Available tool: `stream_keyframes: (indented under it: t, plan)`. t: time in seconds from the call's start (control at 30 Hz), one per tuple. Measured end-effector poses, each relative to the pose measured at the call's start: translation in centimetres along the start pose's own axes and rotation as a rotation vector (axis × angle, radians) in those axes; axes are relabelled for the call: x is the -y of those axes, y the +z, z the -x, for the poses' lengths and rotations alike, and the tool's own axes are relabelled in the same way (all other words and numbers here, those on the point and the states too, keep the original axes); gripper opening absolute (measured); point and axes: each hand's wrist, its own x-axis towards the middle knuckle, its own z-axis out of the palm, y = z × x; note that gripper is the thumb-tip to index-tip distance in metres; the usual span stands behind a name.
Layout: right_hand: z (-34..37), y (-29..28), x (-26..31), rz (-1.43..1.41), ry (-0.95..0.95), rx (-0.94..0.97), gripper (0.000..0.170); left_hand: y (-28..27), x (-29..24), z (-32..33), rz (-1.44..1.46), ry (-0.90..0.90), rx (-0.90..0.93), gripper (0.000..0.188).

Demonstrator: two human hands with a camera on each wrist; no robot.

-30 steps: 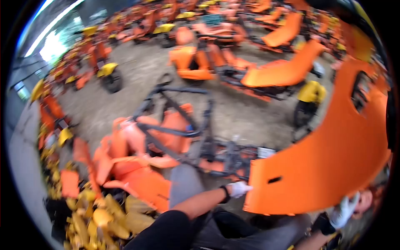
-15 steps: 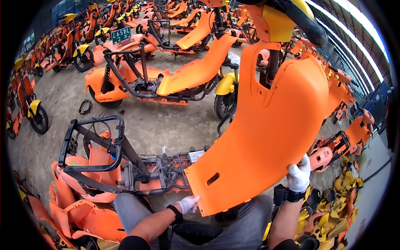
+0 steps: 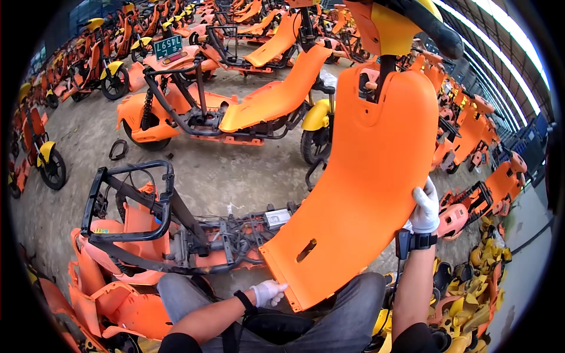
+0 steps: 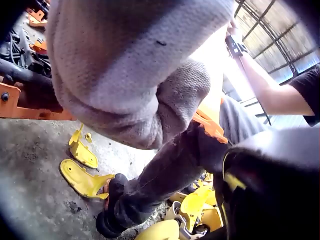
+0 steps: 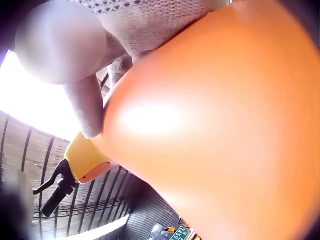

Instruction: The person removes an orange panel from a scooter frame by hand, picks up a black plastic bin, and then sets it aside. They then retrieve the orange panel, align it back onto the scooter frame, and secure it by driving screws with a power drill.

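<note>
At the panel's lower left corner, head view: left hand [image 3: 269, 293], gloved, fingers curled, grasping the edge. Panel [image 3: 365, 194] is orange, long and curved, tilted, its lower end over the person's legs [image 3: 353, 303] and its top below a yellow cowl [image 3: 393, 26]. Whether the top is fastened cannot be told. Slot [image 3: 306, 251] near the panel's lower end; cut-out at the panel's top. Right hand [image 3: 425, 206], also gloved, grasps the panel's right edge partway up; small camera [image 3: 404, 242] on that wrist, just right of the panel.

Left of the panel: black frame [image 3: 189, 229], silver box [image 3: 276, 219] just beside the panel edge. Further left and lower: orange shells [image 3: 132, 312]. Behind the panel, to its left: scooter [image 3: 271, 94] with green plate [image 3: 168, 47]. Right of the panel, low: heap of yellow parts [image 3: 478, 254].

Left wrist view: glove fills the upper middle and hides most of the grasp; an orange edge of the panel shows to its right. Below and left of the panel: two yellow pieces [image 4: 82, 177] on the ground, near a shoe [image 4: 112, 205].

Right wrist view: panel fills the right side, glare on its surface. Right hand's fingers lie at the panel's edge, partly blurred. Left of the panel: yellow cowl, black grip [image 5: 57, 197].
</note>
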Motion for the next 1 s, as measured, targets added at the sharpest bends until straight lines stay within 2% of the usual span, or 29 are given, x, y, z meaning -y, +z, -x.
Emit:
stream_keyframes:
  t: [0.07, 0.1, 0.17, 0.2, 0.23, 0.3, 0.4, 0.43, 0.5, 0.63, 0.7, 0.8, 0.83, 0.87, 0.9, 0.93, 0.97, 1.0]
  plan:
    - [-0.3, -0.5, -0.2, 0.011, -0.019, -0.032, 0.055, 0.6, -1.6, 2.0, -0.077, 0.034, -0.144, 0.025]
    - [-0.6, -0.5, -0.4, 0.029, -0.038, -0.066, 0.053, 0.1, -1.7, 1.8, -0.067, 0.037, -0.153, 0.025]
    - [-0.9, 0.4, 0.0, 0.058, -0.102, -0.087, 0.045, -1.5, -2.5, 0.5, -0.024, 0.239, -0.161, 0.025]
    - [-1.1, 1.0, 0.4, 0.058, -0.129, -0.085, 0.043, -2.4, -3.2, 0.0, -0.081, 0.251, -0.22, 0.024]
    - [-1.2, 1.6, 0.7, 0.061, -0.159, -0.087, 0.041, -1.2, -5.7, 2.1, -0.029, 0.27, -0.3, 0.02]
    - [-1.5, 2.1, 0.8, 0.102, -0.185, -0.117, 0.04, -3.7, -6.2, -1.0, -0.004, 0.435, -0.356, 0.023]
    - [-1.5, 3.9, 0.8, 0.179, -0.227, -0.178, 0.033, -4.9, -8.6, -2.0, 0.053, 0.414, -0.421, 0.021]
    - [-1.3, 4.7, 0.6, 0.207, -0.245, -0.214, 0.029, -4.8, -9.2, -2.9, 0.126, 0.472, -0.482, 0.018]
    - [-0.9, 5.2, 0.5, 0.38, -0.194, -0.251, 0.029, -7.3, -9.6, -5.9, 0.044, 0.552, -0.541, 0.016]
    - [0.8, 5.3, -0.3, 0.499, -0.062, -0.207, 0.052, -5.6, -13.1, -3.6, -0.23, 0.438, -0.621, 0.02]
    - [2.0, 5.4, -1.2, 0.411, 0.029, -0.166, 0.069, -6.5, -13.4, -4.3, -0.308, 0.441, -0.614, 0.021]
    - [4.9, 4.3, -4.9, 0.369, 0.276, -0.013, 0.07, -7.5, -14.2, -4.8, -0.372, 0.391, -0.589, 0.021]
    - [5.8, 4.3, -6.0, 0.362, 0.389, 0.032, 0.07, -8.8, -14.0, -6.0, -0.403, 0.439, -0.558, 0.02]
    - [6.3, 5.2, -6.3, 0.346, 0.36, -0.033, 0.068, -10.9, -13.4, -7.6, -0.463, 0.558, -0.489, 0.022]
    - [6.6, 5.2, -7.0, 0.359, 0.298, -0.068, 0.068, -9.2, -15.2, -5.9, -0.705, 0.504, -0.567, 0.027]
    - [6.7, 5.3, -7.4, 0.278, 0.284, -0.087, 0.064, -11.1, -13.8, -7.4, -0.522, 0.684, -0.428, 0.032]
    - [6.6, 5.9, -7.2, 0.185, 0.334, -0.145, 0.061, -13.3, -13.0, -9.3, -0.527, 0.699, -0.385, 0.035]
    - [6.6, 6.2, -7.7, 0.139, 0.288, -0.144, 0.056, -10.9, -13.8, -7.0, -0.476, 0.638, -0.377, 0.034]
